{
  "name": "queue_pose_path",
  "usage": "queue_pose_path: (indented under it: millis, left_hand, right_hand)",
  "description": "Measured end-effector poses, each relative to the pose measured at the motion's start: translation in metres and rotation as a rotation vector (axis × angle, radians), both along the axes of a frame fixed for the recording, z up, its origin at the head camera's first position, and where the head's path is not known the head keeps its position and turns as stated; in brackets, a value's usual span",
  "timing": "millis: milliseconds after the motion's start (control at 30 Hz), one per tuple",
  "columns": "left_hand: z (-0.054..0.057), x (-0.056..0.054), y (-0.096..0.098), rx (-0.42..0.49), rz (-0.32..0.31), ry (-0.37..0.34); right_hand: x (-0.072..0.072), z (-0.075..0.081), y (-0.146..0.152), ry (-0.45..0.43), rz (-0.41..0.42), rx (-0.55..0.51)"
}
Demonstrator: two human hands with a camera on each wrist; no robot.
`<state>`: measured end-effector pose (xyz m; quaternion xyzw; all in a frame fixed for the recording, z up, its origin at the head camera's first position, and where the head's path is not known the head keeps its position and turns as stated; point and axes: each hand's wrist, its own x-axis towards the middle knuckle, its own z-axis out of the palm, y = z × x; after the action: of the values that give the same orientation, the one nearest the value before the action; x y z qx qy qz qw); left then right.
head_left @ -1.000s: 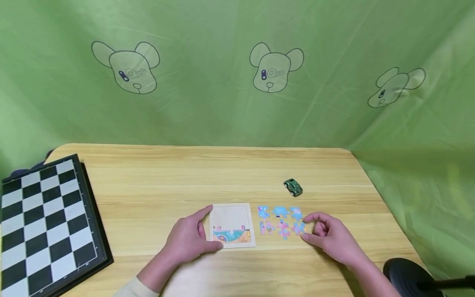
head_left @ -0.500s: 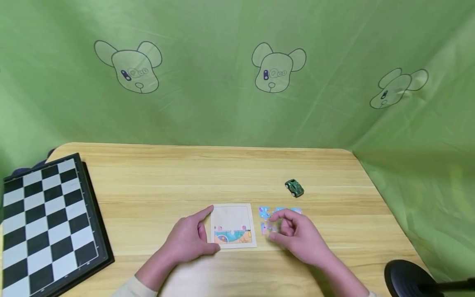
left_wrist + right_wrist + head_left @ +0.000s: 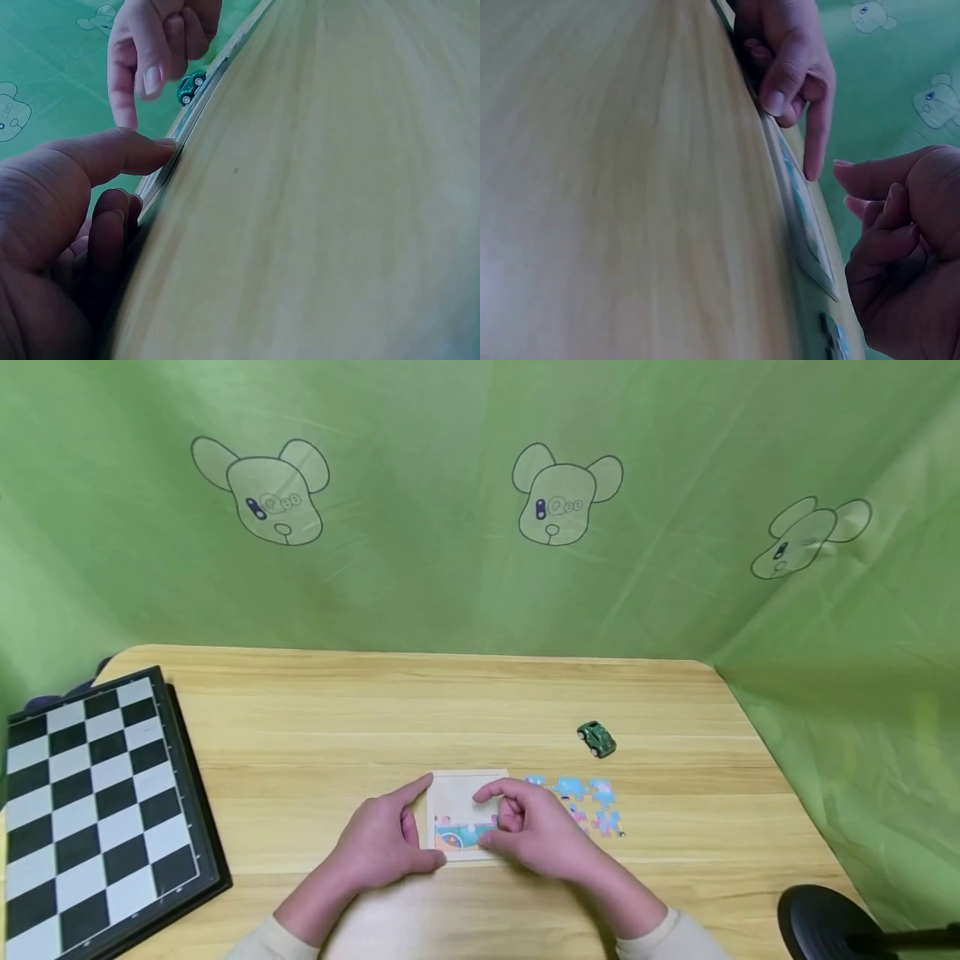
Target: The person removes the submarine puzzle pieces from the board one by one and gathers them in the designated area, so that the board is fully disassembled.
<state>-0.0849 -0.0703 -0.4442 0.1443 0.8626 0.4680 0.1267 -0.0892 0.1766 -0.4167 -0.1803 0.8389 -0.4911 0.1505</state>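
A square puzzle board [image 3: 453,792] lies flat on the table, its near part filled with teal and orange pieces and its far part bare. My left hand [image 3: 378,845] grips it along the left side, index finger at the far corner and thumb at the near corner. Above the board's right side hovers my right hand [image 3: 538,832], thumb and index finger apart, other fingers curled in. The right wrist view shows nothing between those fingertips. Loose jigsaw pieces [image 3: 572,789], blue and pink, lie right of the board, partly hidden by the right hand.
A small green toy car [image 3: 597,739] stands behind the loose pieces. At the far left is a black-and-white chessboard [image 3: 105,743]. A black round base [image 3: 821,927] sits at the near right. Green cloth with bear-head drawings [image 3: 420,577] hangs behind the table.
My right hand has travelled left from the outer edge of the loose pieces, across them, to over the puzzle board. The left hand has kept its place on the board.
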Motion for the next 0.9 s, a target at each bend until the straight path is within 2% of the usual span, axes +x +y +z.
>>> queue_pose_path:
  millis: [433, 667, 900]
  left_hand:
    - [0.002, 0.001, -0.001, 0.006, -0.008, 0.019]
    - [0.001, 0.001, -0.001, 0.011, -0.005, 0.025]
    - [0.001, 0.001, 0.0, 0.009, -0.003, 0.019]
  right_hand:
    - [-0.009, -0.002, -0.025, -0.036, 0.111, 0.089]
    - [-0.011, -0.001, -0.027, -0.072, 0.15, 0.093]
    - [-0.01, -0.001, -0.028, -0.096, 0.15, 0.066]
